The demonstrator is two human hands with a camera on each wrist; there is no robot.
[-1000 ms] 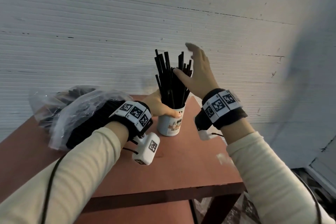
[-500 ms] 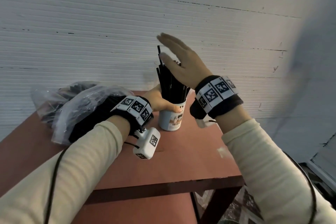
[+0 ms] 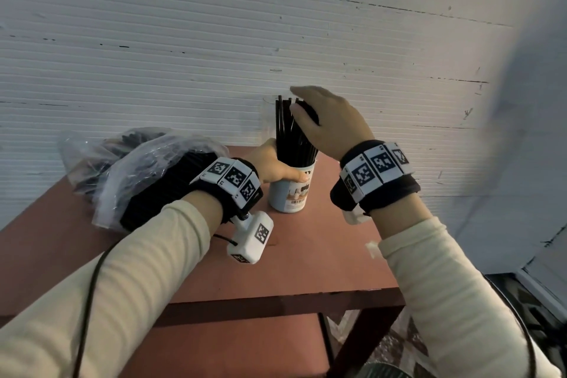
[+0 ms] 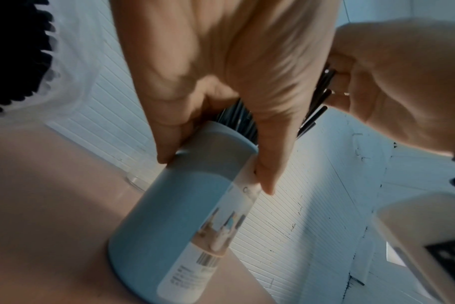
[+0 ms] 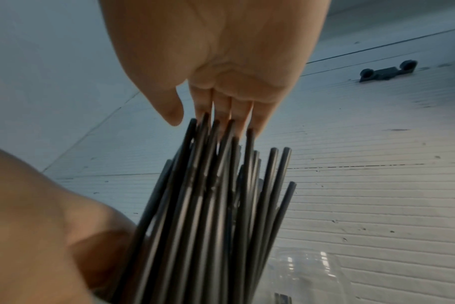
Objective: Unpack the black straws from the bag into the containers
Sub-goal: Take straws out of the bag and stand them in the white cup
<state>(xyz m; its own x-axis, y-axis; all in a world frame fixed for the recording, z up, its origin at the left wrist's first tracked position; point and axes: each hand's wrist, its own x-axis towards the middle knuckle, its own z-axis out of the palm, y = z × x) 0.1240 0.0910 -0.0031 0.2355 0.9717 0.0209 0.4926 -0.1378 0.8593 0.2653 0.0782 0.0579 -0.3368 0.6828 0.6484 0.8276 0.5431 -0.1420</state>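
A bunch of black straws [image 3: 294,132] [image 5: 216,195] stands upright in a pale blue cup [image 3: 290,190] [image 4: 185,209] on the red-brown table [image 3: 322,261]. My left hand [image 3: 273,167] [image 4: 221,115] grips the cup near its rim. With straight fingers my right hand [image 3: 325,120] [image 5: 221,86] presses flat on the tops of the straws. A clear plastic bag [image 3: 135,169] with more black straws in it lies to the left, partly behind my left wrist.
A clear glass [image 3: 270,113] [image 5: 304,273] stands behind the cup against the white ribbed wall [image 3: 276,40]. The table's front edge [image 3: 276,304] and right edge are close, with a lower shelf and the floor beyond them.
My right hand has come from the right side of the straws to lie flat over their tops, and the spread straws now stand closer together. The left hand has kept its grip on the cup.
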